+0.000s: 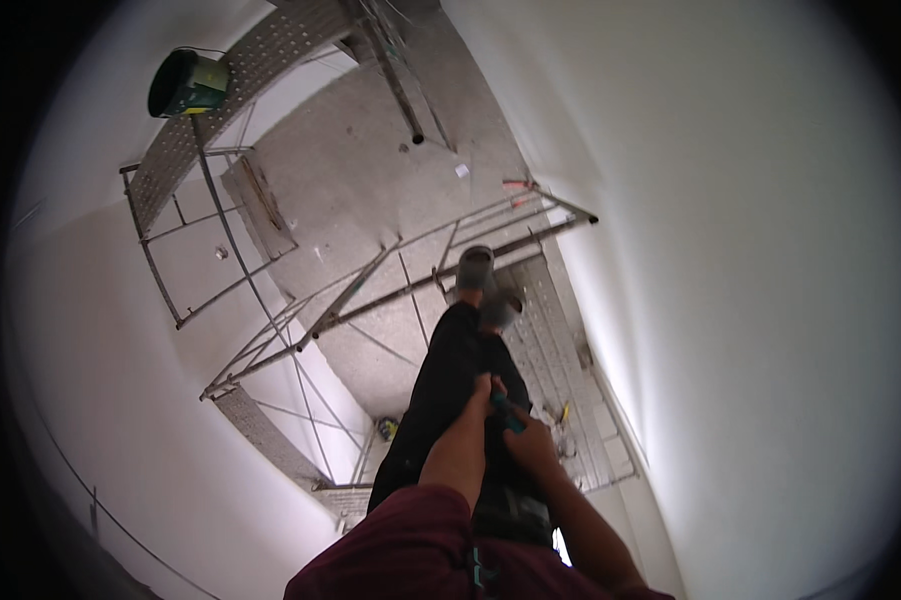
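In front of my dark trousers, both hands meet at a small tool with a teal handle [508, 412]. My right hand [530, 443] is closed around the lower part of the handle. At its upper end, my left hand [487, 386] closes with its fingers against the tool. The working end is hidden by the left hand and the dark cloth, so its exact kind does not show. My feet in grey shoes [475, 268] stand at the end of a perforated metal scaffold plank [538, 315].
Scaffold tubes and frames [410, 288] cross ahead and left, above a bare concrete floor [340, 160]. A dark green bucket [192, 85] rests on another perforated plank [270, 45]. White walls [730, 250] rise close on both sides. A small yellow object [566, 411] lies on my plank.
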